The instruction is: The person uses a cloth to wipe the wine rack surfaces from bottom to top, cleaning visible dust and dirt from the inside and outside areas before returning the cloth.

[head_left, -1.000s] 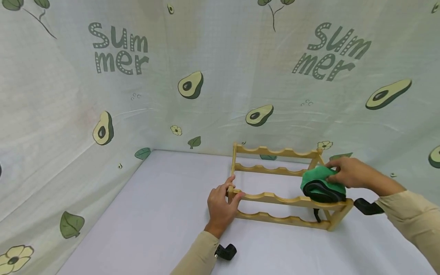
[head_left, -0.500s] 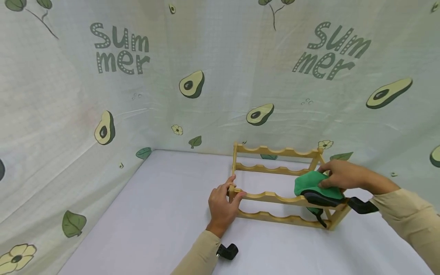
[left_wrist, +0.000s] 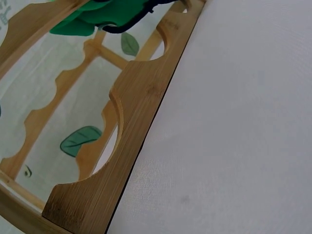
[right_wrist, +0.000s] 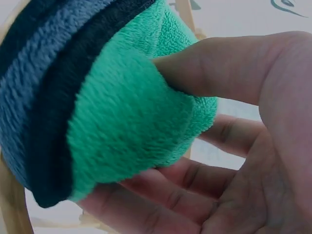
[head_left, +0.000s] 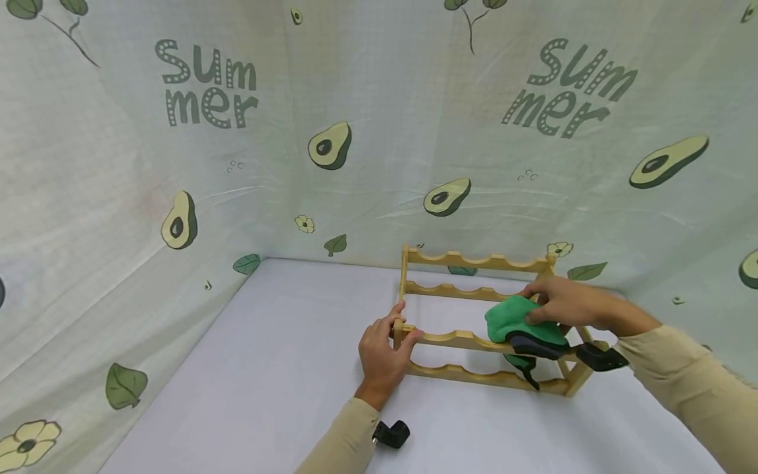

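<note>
A green terry cloth (head_left: pixel 514 318) with a dark edge lies bunched over the front top rail of a light wooden rack (head_left: pixel 464 340). My right hand (head_left: pixel 565 305) pinches it from above, thumb on the near side and fingers beneath, as the right wrist view shows with the cloth (right_wrist: pixel 131 107) close up. A strip of the cloth and a dark strap hang below the rail. My left hand (head_left: pixel 381 351) grips the rack's front left corner, thumb over the top rail. In the left wrist view only the rack's scalloped rails (left_wrist: pixel 141 92) and some cloth (left_wrist: pixel 80 19) show, not the hand.
The rack stands on a white table (head_left: pixel 284 355) near the back. A pale curtain (head_left: pixel 379 131) printed with avocados and lettering hangs behind and to the left. Black wrist cameras (head_left: pixel 392 434) sit under both forearms.
My right hand has moved left along the front rail, dragging the green cloth from the rack's right end toward its middle. My left hand stays on the corner.
</note>
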Tool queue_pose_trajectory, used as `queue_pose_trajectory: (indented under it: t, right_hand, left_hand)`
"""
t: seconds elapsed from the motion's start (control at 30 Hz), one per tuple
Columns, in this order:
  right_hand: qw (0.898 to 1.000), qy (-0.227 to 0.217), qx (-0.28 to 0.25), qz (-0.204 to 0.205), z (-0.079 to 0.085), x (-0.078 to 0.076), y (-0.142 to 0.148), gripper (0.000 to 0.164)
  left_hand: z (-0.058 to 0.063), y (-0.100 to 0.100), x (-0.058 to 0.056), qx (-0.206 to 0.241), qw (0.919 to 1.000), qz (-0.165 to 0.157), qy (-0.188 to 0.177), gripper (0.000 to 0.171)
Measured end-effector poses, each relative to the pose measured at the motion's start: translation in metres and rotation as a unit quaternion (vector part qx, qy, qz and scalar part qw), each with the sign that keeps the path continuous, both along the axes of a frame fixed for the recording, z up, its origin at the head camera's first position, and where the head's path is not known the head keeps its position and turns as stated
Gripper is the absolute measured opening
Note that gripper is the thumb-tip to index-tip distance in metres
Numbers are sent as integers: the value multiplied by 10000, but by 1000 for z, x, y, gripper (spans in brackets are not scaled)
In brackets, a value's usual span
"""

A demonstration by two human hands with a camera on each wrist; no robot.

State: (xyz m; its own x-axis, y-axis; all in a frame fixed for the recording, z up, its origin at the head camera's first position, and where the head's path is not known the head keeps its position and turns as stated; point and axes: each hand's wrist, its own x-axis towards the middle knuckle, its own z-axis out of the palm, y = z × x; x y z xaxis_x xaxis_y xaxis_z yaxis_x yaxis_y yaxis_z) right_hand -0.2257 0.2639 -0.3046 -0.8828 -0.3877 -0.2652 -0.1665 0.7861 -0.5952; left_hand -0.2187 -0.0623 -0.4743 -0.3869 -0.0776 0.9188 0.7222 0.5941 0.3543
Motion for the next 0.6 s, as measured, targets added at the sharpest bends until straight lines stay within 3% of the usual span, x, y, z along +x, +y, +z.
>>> queue_pose_trajectory:
  t: [0.37,0.6]
  right_hand:
    - [9963,653,18,553,-4,-11,-32,53]
    - [9909,797,-247,1059,-8,-15,-61,50]
  left_hand:
    - [-2,-2,-3,68,9999,-54,-114,44]
    - [-3,2,-2,69,9998,-39,-162,43]
